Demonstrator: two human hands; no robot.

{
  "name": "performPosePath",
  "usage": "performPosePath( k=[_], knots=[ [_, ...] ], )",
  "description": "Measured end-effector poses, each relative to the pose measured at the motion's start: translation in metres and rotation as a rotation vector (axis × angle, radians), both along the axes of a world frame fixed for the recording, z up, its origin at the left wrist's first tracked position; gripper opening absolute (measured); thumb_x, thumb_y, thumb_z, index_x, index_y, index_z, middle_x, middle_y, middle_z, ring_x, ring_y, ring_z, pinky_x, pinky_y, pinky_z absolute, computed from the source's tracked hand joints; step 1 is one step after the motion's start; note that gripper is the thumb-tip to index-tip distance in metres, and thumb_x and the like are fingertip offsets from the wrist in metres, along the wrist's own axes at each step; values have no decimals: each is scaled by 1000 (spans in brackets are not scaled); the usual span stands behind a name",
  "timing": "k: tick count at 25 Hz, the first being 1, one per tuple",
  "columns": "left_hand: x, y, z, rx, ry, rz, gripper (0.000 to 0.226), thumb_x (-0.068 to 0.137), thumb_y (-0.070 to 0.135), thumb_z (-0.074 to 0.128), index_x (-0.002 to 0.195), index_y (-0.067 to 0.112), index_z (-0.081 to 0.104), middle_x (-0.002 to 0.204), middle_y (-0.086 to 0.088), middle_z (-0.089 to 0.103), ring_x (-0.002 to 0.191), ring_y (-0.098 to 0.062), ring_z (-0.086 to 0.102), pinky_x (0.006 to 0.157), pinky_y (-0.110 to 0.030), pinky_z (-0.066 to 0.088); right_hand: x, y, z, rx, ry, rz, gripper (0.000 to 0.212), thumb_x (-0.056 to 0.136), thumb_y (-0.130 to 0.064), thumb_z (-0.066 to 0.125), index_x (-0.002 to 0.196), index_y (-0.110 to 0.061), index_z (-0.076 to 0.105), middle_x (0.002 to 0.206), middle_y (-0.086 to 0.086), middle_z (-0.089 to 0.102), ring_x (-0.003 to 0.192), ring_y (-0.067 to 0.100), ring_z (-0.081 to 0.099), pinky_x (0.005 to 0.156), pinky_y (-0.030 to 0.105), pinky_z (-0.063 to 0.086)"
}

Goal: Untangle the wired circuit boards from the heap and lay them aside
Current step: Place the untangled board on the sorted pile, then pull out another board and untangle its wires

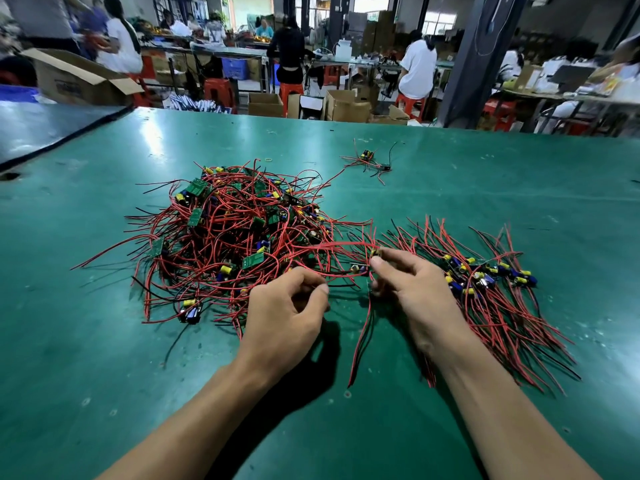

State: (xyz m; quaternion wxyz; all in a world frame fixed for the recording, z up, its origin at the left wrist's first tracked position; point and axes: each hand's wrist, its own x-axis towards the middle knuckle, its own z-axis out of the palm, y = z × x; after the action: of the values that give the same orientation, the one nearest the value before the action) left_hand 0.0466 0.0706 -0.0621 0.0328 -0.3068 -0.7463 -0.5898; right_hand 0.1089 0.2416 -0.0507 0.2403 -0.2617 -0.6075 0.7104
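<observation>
A tangled heap [235, 233] of small green circuit boards with red and black wires lies on the green table [104, 341], left of centre. At the right lies a sorted row of boards [485, 271] with their wires fanned toward me. My left hand [287, 313] pinches red wires at the heap's near right edge. My right hand [412, 289] pinches a small board [375, 254] between thumb and fingers, its red wires still running into the heap. A red and black wire pair [362, 337] hangs down between my hands.
Two loose boards with wires [370, 161] lie apart at the far middle of the table. A rubber band [268, 160] sits behind the heap. Beyond the far edge are cardboard boxes, red stools and people at other benches.
</observation>
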Motion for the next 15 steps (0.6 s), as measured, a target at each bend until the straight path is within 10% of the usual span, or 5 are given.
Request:
performPosePath(
  k=[6,11,15],
  knots=[
    [0,3,-1,-83,3,-29,13,88,11,69,99,13,75,83,8,75,76,-1,69,78,-19,55,6,6,22,-704,371,231,19,83,-16,64,91,-2,75,83,7,72,69,15,72,61,25,60],
    [0,2,3,-38,-95,-9,3,85,15,66,87,14,69,72,-2,72,64,-24,68,63,-42,56,4,-13,14,-405,200,312,23,81,-12,67,100,0,69,99,18,75,87,27,75,73,31,62],
    [-2,-2,8,55,-139,51,6,87,19,68,82,16,65,62,-4,70,46,-19,60,51,-31,49,-2,-10,5,2,87,7,12,90,-13,71,102,-11,72,96,4,77,87,16,68,85,36,56]
  ],
)
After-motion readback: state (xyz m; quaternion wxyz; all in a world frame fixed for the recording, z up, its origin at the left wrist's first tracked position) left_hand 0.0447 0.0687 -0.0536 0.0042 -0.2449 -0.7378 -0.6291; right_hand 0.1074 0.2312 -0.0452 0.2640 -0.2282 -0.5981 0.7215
